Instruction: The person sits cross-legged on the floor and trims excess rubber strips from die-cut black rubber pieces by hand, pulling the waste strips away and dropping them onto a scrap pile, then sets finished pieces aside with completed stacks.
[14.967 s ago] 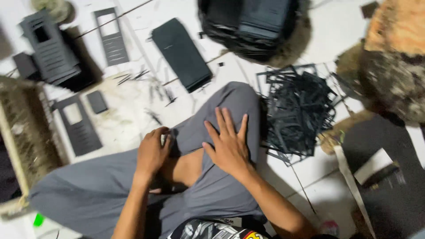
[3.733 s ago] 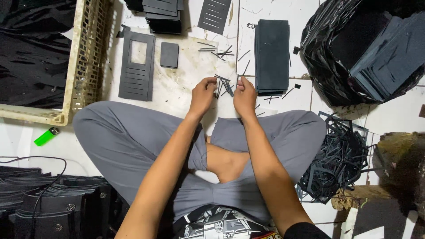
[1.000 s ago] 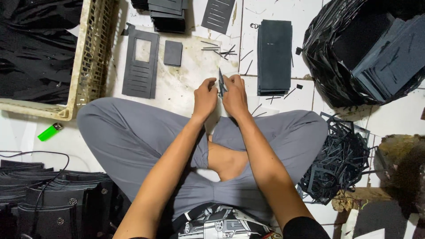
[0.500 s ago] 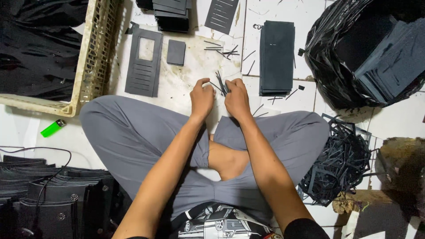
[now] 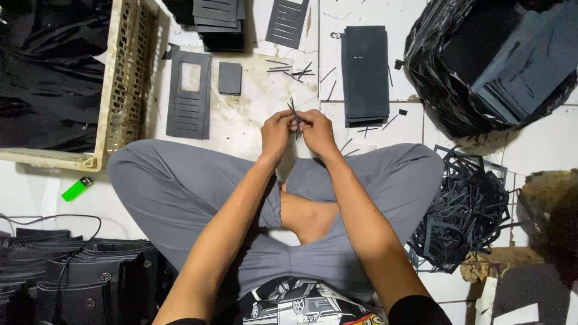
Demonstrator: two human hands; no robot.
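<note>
The person sat cross-legged on the white tiled floor (image 5: 530, 144), both hands brought together just above the knees. The left hand (image 5: 276, 131) and the right hand (image 5: 317, 131) were touching, fingers curled and pinched shut on a small bundle of thin dark strips (image 5: 293, 111) — the strips stuck up from between the fingertips, over the scuffed patch of floor in front of the legs.

More loose strips (image 5: 289, 68) lay scattered on the tiles beyond the hands. Just past them to the right stood a neat stack of dark rectangular sheets (image 5: 364, 75). To the left lay a flat dark panel with a window cut out of it (image 5: 189, 93), and beside it a small dark square (image 5: 229, 78) — apart from each other, not touching. Further back sat a pile of similar panels (image 5: 220, 21) and one slotted panel (image 5: 287, 22) lying alone.

A cream plastic basket (image 5: 126, 78) held black material along the left side. A green lighter (image 5: 76, 189) lay on the floor near the left knee. On the right, a black plastic bag (image 5: 433, 78) bulged with dark sheets, and below it a tangle of cut-out frames (image 5: 466, 213) rested against the right knee. Stacks of black pieces with rivets (image 5: 90, 280) filled the lower left corner.
</note>
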